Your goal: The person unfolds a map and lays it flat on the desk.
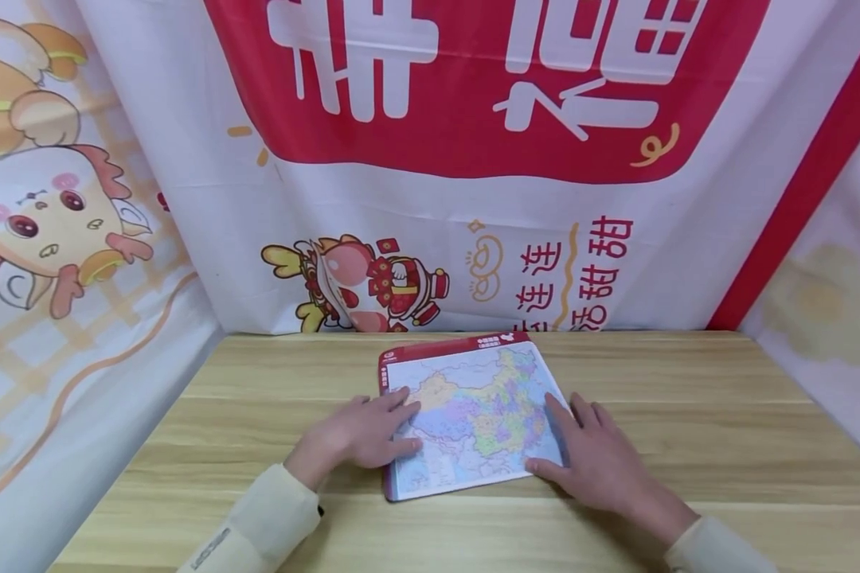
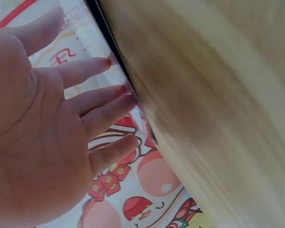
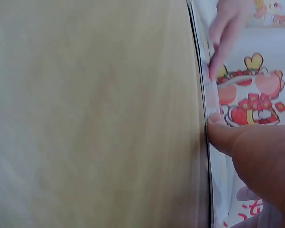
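A flat rectangular map sheet [image 1: 473,414] with a red border along its top and coloured regions lies slightly turned on the wooden table. My left hand [image 1: 361,434] rests its spread, nearly straight fingertips on the map's left side. On the opposite side, the thumb and fingers of my right hand [image 1: 602,461] touch the right edge. The left wrist view shows the left palm [image 2: 47,128] and fingertips meeting the map, which appears edge-on there. In the right wrist view the right thumb [image 3: 225,135] presses on the thin map, while the other right fingers are mostly hidden.
The wooden table [image 1: 258,406] extends on both sides of the map. Behind it hangs a white and red printed cloth [image 1: 416,199], close to the map's far edge. More printed cloth [image 1: 64,239] hangs at the left, and another pale cloth [image 1: 824,318] at the right.
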A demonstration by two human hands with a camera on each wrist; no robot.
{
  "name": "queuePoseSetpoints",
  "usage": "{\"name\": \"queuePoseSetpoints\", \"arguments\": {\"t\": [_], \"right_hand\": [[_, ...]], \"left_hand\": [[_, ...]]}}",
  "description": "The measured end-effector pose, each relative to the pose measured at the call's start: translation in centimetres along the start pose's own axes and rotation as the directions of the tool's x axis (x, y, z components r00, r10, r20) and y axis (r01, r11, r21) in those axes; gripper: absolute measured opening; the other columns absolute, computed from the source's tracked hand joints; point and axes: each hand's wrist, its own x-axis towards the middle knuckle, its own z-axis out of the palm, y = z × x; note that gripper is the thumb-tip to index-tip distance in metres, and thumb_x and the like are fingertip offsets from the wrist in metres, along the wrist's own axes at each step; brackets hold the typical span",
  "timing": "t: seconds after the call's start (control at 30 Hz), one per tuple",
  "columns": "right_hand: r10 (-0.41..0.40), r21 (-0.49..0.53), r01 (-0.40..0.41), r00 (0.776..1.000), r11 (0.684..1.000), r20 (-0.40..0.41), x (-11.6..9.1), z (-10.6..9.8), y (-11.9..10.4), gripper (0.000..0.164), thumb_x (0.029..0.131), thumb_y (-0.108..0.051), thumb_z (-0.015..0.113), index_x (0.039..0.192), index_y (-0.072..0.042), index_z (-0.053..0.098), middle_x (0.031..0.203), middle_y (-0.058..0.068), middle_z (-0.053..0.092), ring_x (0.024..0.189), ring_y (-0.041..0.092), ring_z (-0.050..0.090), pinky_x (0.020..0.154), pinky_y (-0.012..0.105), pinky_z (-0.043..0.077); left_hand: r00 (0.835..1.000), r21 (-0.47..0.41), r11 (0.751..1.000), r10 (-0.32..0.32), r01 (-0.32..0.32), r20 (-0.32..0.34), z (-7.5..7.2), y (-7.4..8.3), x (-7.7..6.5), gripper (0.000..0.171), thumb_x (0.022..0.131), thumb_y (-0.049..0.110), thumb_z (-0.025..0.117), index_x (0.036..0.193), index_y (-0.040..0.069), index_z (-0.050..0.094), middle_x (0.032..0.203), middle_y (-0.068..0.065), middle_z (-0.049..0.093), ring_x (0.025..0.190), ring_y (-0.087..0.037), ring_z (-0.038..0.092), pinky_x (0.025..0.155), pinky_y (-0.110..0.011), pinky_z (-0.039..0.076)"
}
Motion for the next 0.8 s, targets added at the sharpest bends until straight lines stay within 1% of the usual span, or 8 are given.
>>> {"name": "queuePoseSetpoints", "arguments": {"t": [0.17, 0.27, 0.33, 0.47, 0.5, 0.6, 0.7, 0.8], "right_hand": [[0.001, -0.017, -0.001, 1.0, 1.0, -0.023, 0.9, -0.5, 1.1, 0.106, 0.089, -0.075, 0.069, 0.165, -0.009, 0.037, 0.161, 0.037, 0.04, 0.145, 0.062, 0.04, 0.115, 0.076, 0.039], [-0.011, -0.028, 0.009, 0.999, 1.0, -0.049, 1.5, -0.8, 1.7, 0.103, 0.089, -0.071, 0.071, 0.164, -0.008, 0.038, 0.159, 0.037, 0.043, 0.142, 0.06, 0.044, 0.111, 0.075, 0.043], [-0.005, -0.026, 0.004, 0.998, 1.0, -0.056, 2.1, -0.9, 2.1, 0.101, 0.09, -0.067, 0.073, 0.163, -0.007, 0.039, 0.159, 0.037, 0.043, 0.142, 0.06, 0.044, 0.11, 0.075, 0.044], [0.018, -0.014, -0.019, 0.998, 1.0, -0.056, 3.0, -1.1, 2.8, 0.098, 0.092, -0.062, 0.074, 0.163, -0.006, 0.038, 0.161, 0.037, 0.041, 0.145, 0.061, 0.041, 0.113, 0.076, 0.041], [0.027, -0.01, -0.028, 0.998, 1.0, -0.054, 3.3, -1.1, 3.0, 0.097, 0.093, -0.062, 0.074, 0.163, -0.005, 0.038, 0.162, 0.037, 0.04, 0.147, 0.061, 0.039, 0.114, 0.077, 0.039], [0.035, -0.012, -0.036, 0.997, 0.999, -0.065, 3.9, -1.1, 3.3, 0.095, 0.094, -0.059, 0.074, 0.162, -0.002, 0.038, 0.162, 0.038, 0.039, 0.147, 0.061, 0.039, 0.115, 0.077, 0.038], [0.039, -0.016, -0.041, 0.996, 0.999, -0.077, 4.1, -1.0, 3.3, 0.093, 0.096, -0.055, 0.073, 0.162, 0.0, 0.038, 0.161, 0.037, 0.04, 0.147, 0.059, 0.04, 0.116, 0.076, 0.038], [0.035, -0.013, -0.036, 0.996, 0.999, -0.079, 4.0, -1.0, 3.0, 0.092, 0.097, -0.054, 0.073, 0.162, 0.001, 0.038, 0.162, 0.036, 0.041, 0.148, 0.057, 0.041, 0.117, 0.073, 0.039]], "left_hand": [[1.0, 0.028, 0.999, 0.02, -0.02, 0.002, 0.4, 0.6, -1.6, 0.076, 0.1, 0.063, 0.061, 0.163, 0.023, 0.045, 0.175, -0.005, 0.033, 0.163, -0.03, 0.031, 0.131, -0.061, 0.029], [0.999, 0.05, 0.998, 0.039, -0.039, 0.006, 0.7, 1.2, -2.5, 0.076, 0.101, 0.063, 0.059, 0.162, 0.02, 0.046, 0.175, -0.008, 0.034, 0.163, -0.031, 0.032, 0.131, -0.06, 0.029], [0.999, 0.065, 0.996, 0.053, -0.054, 0.013, 0.9, 1.6, -3.1, 0.075, 0.102, 0.064, 0.057, 0.162, 0.019, 0.047, 0.174, -0.009, 0.035, 0.162, -0.033, 0.033, 0.131, -0.059, 0.03], [0.996, 0.098, 0.991, 0.088, -0.091, 0.031, 1.5, 2.4, -4.1, 0.075, 0.102, 0.067, 0.054, 0.161, 0.02, 0.048, 0.173, -0.01, 0.038, 0.16, -0.035, 0.036, 0.131, -0.058, 0.031], [0.995, 0.098, 0.99, 0.096, -0.099, 0.037, 1.6, 2.6, -4.3, 0.076, 0.102, 0.068, 0.053, 0.161, 0.02, 0.049, 0.172, -0.01, 0.039, 0.16, -0.036, 0.037, 0.131, -0.058, 0.031], [0.993, 0.105, 0.988, 0.113, -0.117, 0.044, 1.8, 3.0, -4.9, 0.076, 0.101, 0.07, 0.052, 0.16, 0.022, 0.05, 0.171, -0.009, 0.041, 0.158, -0.036, 0.039, 0.13, -0.059, 0.032], [0.991, 0.116, 0.984, 0.131, -0.134, 0.033, 1.7, 3.3, -5.3, 0.076, 0.101, 0.07, 0.052, 0.159, 0.021, 0.051, 0.17, -0.008, 0.043, 0.157, -0.036, 0.041, 0.128, -0.06, 0.034], [0.988, 0.101, 0.984, 0.151, -0.149, -0.012, 1.5, 3.2, -5.2, 0.075, 0.102, 0.065, 0.056, 0.159, 0.017, 0.05, 0.171, -0.009, 0.041, 0.158, -0.035, 0.04, 0.128, -0.062, 0.034]]}}
